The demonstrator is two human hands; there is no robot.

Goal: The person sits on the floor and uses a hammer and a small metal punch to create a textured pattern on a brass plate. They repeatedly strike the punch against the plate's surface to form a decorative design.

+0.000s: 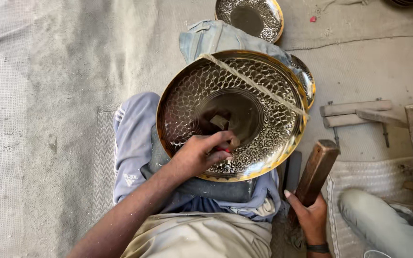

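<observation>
Head view, looking straight down at my lap. Brass plate [233, 114], round and hammered in a scale pattern with a smooth dark centre, rests tilted on my knees, over the grey trouser leg [132, 138] and a folded denim cloth [216, 36]. A pale strap [254, 85] crosses its upper right part from rim to rim.

My left hand [199, 155] reaches over the plate's near rim. Its fingers are curled tight around a small tool [230, 145], red at the grip with a short blunt end showing past the thumb; the tip sits on the patterned band just below the smooth centre. A reflection of the tool shows in that centre.

My right hand [311, 215], a dark band at its wrist, lies to the right of the plate and apart from it. It is closed around the lower end of a wooden block [317, 169], which stands up at a slant, its square top near the plate's rim without touching.

A second plate [252, 16] lies on the mat beyond. Wooden bars [357, 112] lie at right, and a pale rounded form [378, 220] at lower right.
</observation>
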